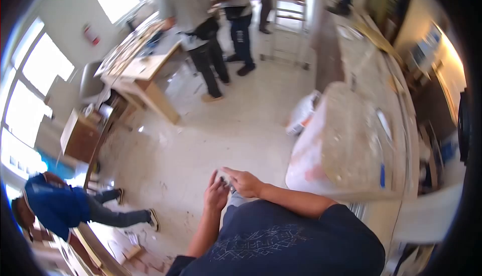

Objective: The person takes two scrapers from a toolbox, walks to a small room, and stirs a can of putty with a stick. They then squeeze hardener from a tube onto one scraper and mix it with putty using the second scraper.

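Observation:
In front of my dark T-shirt, both my hands are close together around a small pale object with a dark spot. It is too small and blurred to name. My left hand is on its left side, fingers pointing up and curled against it. From the right, my right hand reaches across, its fingers closed on the object's upper side. Fingers cover much of the object.
At my right stands a long workbench with a white sheet over its near end. A plastic bag leans beside it. Several people work around a wooden table ahead; a person in blue bends at left. A ladder stands behind.

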